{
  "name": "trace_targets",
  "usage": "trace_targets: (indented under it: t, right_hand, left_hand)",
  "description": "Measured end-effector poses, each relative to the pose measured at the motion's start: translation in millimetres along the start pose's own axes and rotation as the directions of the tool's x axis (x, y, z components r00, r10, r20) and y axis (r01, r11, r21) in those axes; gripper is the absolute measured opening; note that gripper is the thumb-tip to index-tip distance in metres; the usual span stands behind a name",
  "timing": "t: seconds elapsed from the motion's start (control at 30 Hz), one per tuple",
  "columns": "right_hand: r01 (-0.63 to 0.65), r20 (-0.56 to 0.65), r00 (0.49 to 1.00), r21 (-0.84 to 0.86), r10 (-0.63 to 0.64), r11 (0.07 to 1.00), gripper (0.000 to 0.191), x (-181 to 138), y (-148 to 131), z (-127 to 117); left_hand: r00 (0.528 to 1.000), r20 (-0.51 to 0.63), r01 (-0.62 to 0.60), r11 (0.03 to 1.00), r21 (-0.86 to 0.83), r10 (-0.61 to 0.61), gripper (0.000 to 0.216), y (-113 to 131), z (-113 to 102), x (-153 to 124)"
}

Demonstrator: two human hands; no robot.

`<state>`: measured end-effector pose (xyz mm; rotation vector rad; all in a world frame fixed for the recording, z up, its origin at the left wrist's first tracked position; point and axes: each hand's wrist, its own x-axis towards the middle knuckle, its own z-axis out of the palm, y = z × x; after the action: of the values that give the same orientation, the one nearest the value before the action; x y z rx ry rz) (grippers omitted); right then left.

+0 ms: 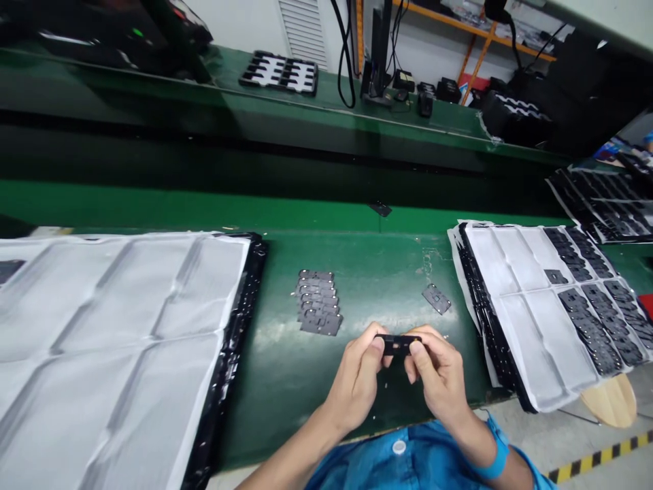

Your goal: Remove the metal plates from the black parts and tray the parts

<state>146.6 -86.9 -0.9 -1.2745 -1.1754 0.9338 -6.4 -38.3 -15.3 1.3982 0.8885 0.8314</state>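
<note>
Between my two hands, near the front edge of the green bench, I hold a small flat black plate (396,345) with cut-outs in it. My left hand (360,371) pinches its left end between thumb and fingers. At the right end, my right hand (439,371) grips it the same way. Just beyond my left hand lies an overlapping row of several similar dark plates (319,303). A single loose plate (437,299) rests past my right hand.
A stack of white-lined trays (204,292) fills the left side. To the right, another tray stack (515,272) holds rows of plates in some compartments. One dark plate (380,208) lies farther back. A black-and-white tray (279,72) sits on the raised rear ledge.
</note>
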Motion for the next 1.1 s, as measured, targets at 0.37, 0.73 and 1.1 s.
trace_targets:
  t: [0.37,0.73,1.1]
  right_hand:
    - [0.031,-0.002,1.000,-0.057,-0.031,0.998,0.027,-4.3,2.9,4.0]
    - [-0.008,-0.005,1.000,-0.038,0.007,0.999,0.030,-3.7,3.2,2.5]
    - [-0.062,-0.088,0.994,-0.023,0.060,0.998,0.030,0.7,5.1,-3.8]
  left_hand:
    - [1.000,-0.018,-0.010,0.996,0.084,0.011,0.039,-7.7,-0.3,2.4]
    - [0.999,0.031,-0.018,0.996,0.087,0.015,0.030,-4.5,-1.3,1.7]
    - [0.992,0.120,-0.002,0.977,0.212,-0.025,0.014,11.6,-28.4,3.5]
